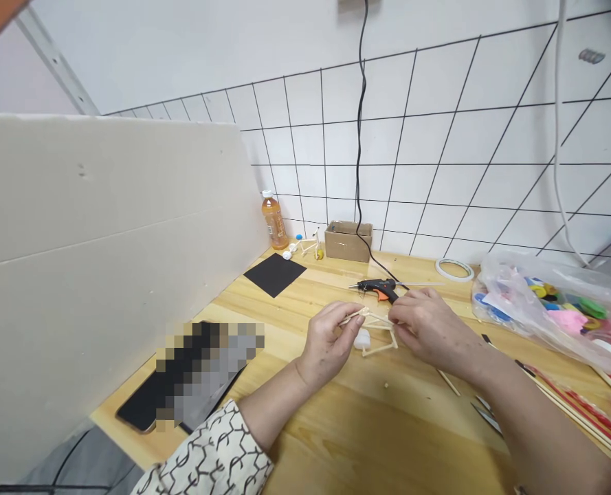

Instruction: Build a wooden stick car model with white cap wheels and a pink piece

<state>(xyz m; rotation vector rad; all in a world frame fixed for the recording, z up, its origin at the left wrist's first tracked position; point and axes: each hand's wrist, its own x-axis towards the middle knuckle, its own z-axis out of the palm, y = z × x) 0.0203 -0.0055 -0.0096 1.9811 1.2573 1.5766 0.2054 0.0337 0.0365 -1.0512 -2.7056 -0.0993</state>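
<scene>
Near the middle of the wooden table, a small frame of pale wooden sticks point(380, 352) with a white round cap point(361, 338) at its left side is between my hands. My left hand point(328, 340) pinches a stick at the frame's upper left. On the right, my right hand point(421, 323) has its fingers closed on the frame's upper right part. Just behind my hands lies a black glue gun point(377, 285) with an orange trigger, its nozzle pointing left. My right hand partly covers its handle.
Behind are a cardboard box point(348, 242), a drink bottle point(274, 221), a small stick model and black paper point(275, 274). A tape roll point(454, 269), bag of colourful caps point(568, 309), scissors and sticks lie right. A phone point(150, 399) lies left beside a white board.
</scene>
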